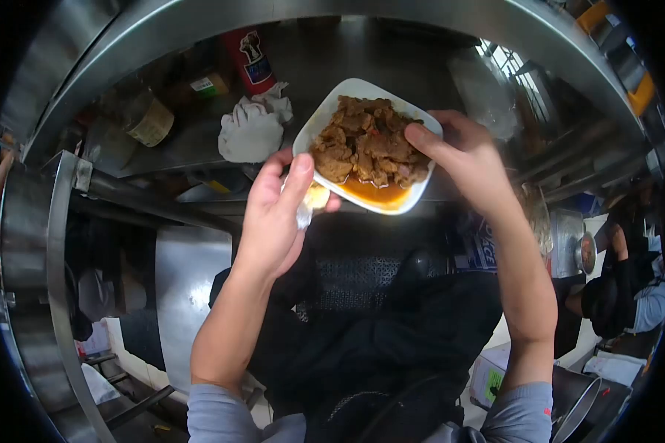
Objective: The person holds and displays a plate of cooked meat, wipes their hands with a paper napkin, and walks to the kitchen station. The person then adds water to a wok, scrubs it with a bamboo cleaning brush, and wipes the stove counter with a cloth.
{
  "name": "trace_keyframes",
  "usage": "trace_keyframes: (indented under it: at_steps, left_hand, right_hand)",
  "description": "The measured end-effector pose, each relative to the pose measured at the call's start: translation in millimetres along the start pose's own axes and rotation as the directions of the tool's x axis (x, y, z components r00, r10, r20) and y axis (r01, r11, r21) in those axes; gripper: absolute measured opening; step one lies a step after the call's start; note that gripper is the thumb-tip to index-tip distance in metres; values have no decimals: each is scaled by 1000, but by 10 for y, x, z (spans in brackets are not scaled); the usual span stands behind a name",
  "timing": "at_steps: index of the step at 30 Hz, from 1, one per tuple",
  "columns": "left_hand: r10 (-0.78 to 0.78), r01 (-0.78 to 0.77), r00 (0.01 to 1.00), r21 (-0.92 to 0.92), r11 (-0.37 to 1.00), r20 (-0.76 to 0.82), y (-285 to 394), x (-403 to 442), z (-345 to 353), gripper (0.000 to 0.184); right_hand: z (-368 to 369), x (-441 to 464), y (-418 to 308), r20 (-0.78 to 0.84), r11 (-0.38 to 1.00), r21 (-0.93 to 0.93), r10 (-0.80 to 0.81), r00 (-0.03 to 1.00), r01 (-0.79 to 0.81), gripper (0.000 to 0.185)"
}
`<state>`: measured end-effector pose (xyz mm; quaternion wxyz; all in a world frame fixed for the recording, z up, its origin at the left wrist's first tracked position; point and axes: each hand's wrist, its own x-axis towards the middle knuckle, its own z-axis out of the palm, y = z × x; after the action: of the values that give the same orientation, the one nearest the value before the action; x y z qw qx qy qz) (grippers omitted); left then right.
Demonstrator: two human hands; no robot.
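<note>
Between my two hands I hold a white rounded-square dish (308, 138), tilted a little toward me. Sliced brown meat (369, 136) fills most of it, and orange-brown sauce (377, 195) pools along the near edge. My left hand (275, 214) grips the left rim, thumb on top; a crumpled white and yellowish cloth or tissue (314, 198) is also tucked in its fingers. On the right, my right hand (462, 151) grips the rim with its thumb over the edge beside the meat. The fingers beneath the dish are partly hidden.
Behind the dish runs a metal shelf (192, 159) with a crumpled white cloth (251, 131), a red bottle (253, 63) and a labelled jar (151, 122). A steel post (59, 251) stands at left. Another person (621, 288) is at far right, near a steel pot (575, 399).
</note>
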<state>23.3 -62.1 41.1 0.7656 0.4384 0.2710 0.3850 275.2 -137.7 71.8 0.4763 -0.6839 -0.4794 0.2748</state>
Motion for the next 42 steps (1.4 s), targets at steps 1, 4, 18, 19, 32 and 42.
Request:
trace_keyframes:
  at_steps: [1, 4, 18, 19, 32, 42]
  left_hand:
    - [7, -7, 1000, 1, 1000, 4, -38, 140, -12, 33]
    - [-39, 48, 995, 86, 995, -94, -164, 592, -85, 32]
    - [-66, 88, 973, 91, 992, -221, -418, 1895, -262, 24]
    - [-60, 91, 978, 149, 985, -198, -440, 1930, -303, 24]
    - [-37, 97, 972, 251, 963, -232, -842, 2422, -774, 29]
    - [81, -34, 988, 324, 945, -133, -98, 1163, -275, 40]
  right_hand:
    - [11, 134, 96, -15, 998, -53, 19, 1000, -19, 72]
    - [60, 486, 243, 3, 997, -14, 78, 997, -78, 73]
    - [-141, 2023, 1236, -137, 861, -509, -77, 988, -4, 66]
    - [-180, 2135, 1255, -161, 841, -540, -51, 986, -45, 65]
    - [-310, 2211, 1455, -249, 781, -580, 97, 964, -229, 55]
    - [-35, 987, 600, -235, 937, -349, -66, 970, -21, 48]
